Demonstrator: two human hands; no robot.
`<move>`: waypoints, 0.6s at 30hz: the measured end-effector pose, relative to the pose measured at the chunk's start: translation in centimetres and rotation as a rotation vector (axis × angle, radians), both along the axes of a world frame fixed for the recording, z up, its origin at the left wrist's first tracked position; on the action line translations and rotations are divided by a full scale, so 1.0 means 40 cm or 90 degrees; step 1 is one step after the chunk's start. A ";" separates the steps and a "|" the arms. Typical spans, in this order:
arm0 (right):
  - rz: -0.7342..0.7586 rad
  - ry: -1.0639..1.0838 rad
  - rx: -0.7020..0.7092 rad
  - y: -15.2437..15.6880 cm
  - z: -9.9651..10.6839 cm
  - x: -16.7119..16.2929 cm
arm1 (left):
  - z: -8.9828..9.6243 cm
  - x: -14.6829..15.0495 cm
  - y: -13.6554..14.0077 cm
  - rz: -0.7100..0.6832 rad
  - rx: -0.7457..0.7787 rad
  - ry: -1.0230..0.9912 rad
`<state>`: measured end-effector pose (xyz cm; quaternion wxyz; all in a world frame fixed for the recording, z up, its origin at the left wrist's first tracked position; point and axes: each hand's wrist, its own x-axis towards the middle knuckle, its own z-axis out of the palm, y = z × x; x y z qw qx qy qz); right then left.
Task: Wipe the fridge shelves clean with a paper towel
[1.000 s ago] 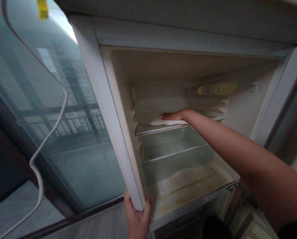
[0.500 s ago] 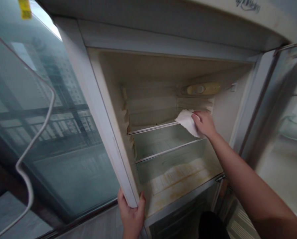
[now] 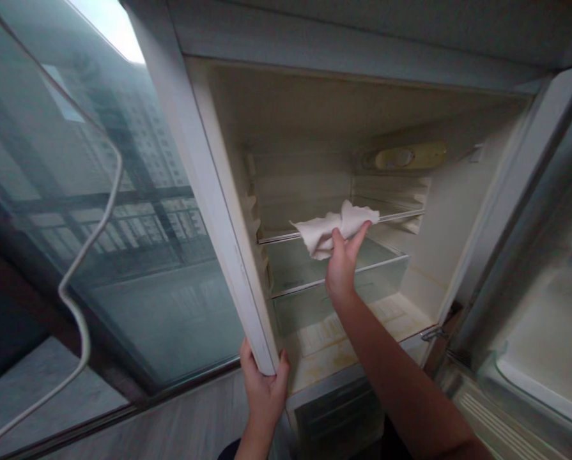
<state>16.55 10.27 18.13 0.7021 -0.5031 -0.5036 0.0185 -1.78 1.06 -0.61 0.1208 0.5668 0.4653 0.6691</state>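
fridge (image 3: 314, 115): right hand (image 3: 342, 265) pulled cloth (image 3: 331, 230) forward.

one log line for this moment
right hand: holds white cloth at fridge shelf | left hand: grips fridge edge

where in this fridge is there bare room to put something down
Middle glass shelf, below the white cloth, is bare across its width. Fridge floor is bare but stained. Upper shelf is taken at its front edge by the right hand and cloth. Left hand grips the fridge's left edge.
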 end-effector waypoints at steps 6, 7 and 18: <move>0.435 0.194 -0.055 -0.133 -0.083 -0.209 | 0.013 0.001 -0.006 -0.006 0.015 0.020; 0.483 0.187 -0.081 -0.139 -0.094 -0.231 | 0.015 0.001 -0.007 -0.009 0.017 0.022; 0.516 0.239 -0.104 -0.154 -0.096 -0.202 | 0.022 0.004 -0.009 -0.016 0.011 0.019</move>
